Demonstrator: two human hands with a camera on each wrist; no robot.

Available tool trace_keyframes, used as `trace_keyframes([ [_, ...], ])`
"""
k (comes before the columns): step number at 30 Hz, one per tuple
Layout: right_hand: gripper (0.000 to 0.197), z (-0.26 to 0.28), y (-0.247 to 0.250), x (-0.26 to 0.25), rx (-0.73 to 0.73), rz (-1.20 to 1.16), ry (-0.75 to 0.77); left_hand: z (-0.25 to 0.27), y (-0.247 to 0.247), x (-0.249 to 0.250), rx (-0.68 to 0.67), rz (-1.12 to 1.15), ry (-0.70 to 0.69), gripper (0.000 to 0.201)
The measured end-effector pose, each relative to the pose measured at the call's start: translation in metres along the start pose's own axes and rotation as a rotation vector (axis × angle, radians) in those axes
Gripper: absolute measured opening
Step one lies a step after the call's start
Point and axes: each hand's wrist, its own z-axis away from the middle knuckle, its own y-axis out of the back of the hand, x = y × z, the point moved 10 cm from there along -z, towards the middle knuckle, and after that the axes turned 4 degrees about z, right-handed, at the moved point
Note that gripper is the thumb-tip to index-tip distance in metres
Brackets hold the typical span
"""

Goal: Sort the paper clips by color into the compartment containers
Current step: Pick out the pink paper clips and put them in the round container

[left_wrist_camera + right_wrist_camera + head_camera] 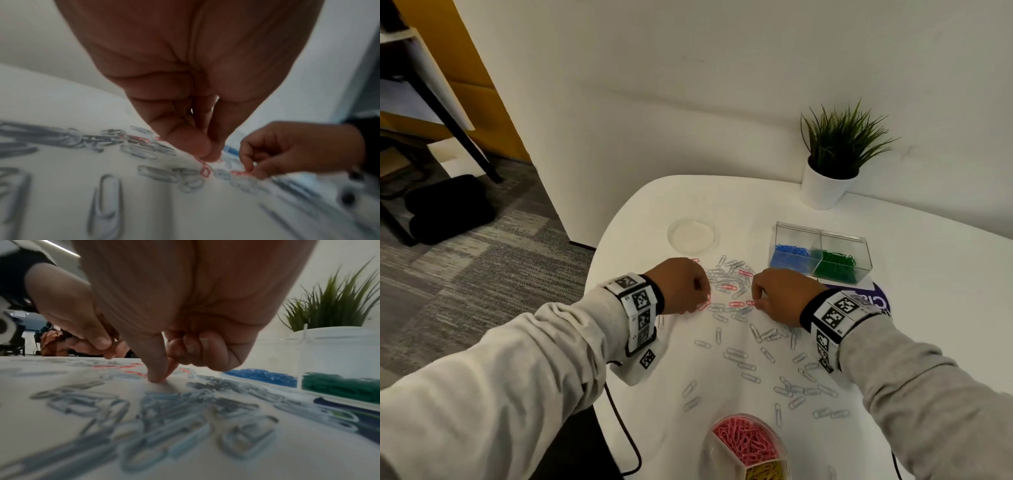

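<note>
Both hands are down in the mixed pile picking out red clips, so here's how I'd do this bit. The left hand (681, 286) has its thumb and fingers (197, 146) curled tight together at a red clip (205, 169) lying flat on the counter (914, 329); looks pinched, but the left wrist view is too blurry to say it's off the surface. The right hand (777, 298) has its fingers narrowed to a pinch on another red clip (751, 303), tip pressed right down onto the counter.

Thin wire on a smooth glossy top is slippery, so I'd slide each clip a touch or tip up one rounded end with a nail, then pinch. Watch for clips hooking into each other; the silver clips (736, 353) are tangled all around the red ones.

The clear box (822, 236), past the pile, has hard see-through walls with blue clips (791, 255) and green clips (834, 265) in separate halves. Nearer than the pile, the round divided tub (707, 448) holds pink clips (744, 442) and yellow ones. A shallow clear dish (691, 234) sits left of the box, maybe for red.
</note>
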Motion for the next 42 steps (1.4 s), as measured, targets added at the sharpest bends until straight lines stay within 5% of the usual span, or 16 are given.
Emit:
trace_keyframes([
  [3,0.016,0.001,-0.002,-0.003,-0.046,0.042,-0.014,-0.001,-0.005,0.014,0.054,-0.368,-0.111,0.018],
  [8,0.017,-0.002,0.007,0.002,-0.036,-0.064,-0.068,-0.003,-0.015,0.014,0.035,-0.543,-0.16,0.024],
  [10,0.016,0.0,0.021,0.014,0.093,-0.482,-0.133,-0.002,-0.014,0.01,0.027,-0.537,-0.144,0.022],
  [12,0.023,0.007,0.027,0.026,0.203,-1.191,-0.188,-0.004,-0.008,0.003,0.017,-0.481,-0.089,0.023],
  [15,0.028,0.016,0.03,0.03,0.254,-1.881,-0.179,-0.011,0.012,-0.019,0.024,-0.089,0.084,0.022],
  [19,0.031,0.015,0.04,0.036,0.286,-2.009,-0.128,-0.01,0.032,-0.04,0.092,0.776,0.192,0.013],
  [24,0.026,-0.002,0.029,0.027,0.2,-1.805,-0.206,-0.014,0.032,-0.052,0.121,1.042,0.273,0.025],
  [27,0.009,-0.014,0.03,0.015,0.167,-0.848,-0.22,-0.018,0.022,-0.05,0.068,0.964,0.333,0.018],
  [30,0.011,-0.026,0.023,-0.016,0.102,-0.18,-0.065,-0.026,0.025,-0.031,0.05,0.41,0.149,0.009],
  [34,0.017,-0.031,0.019,-0.022,0.084,-0.079,-0.052,-0.025,0.011,-0.001,0.031,-0.321,-0.132,0.019],
  [42,0.01,-0.033,0.013,-0.025,-0.033,-0.133,-0.095,-0.016,-0.012,0.015,-0.05,-0.689,-0.265,0.02],
])
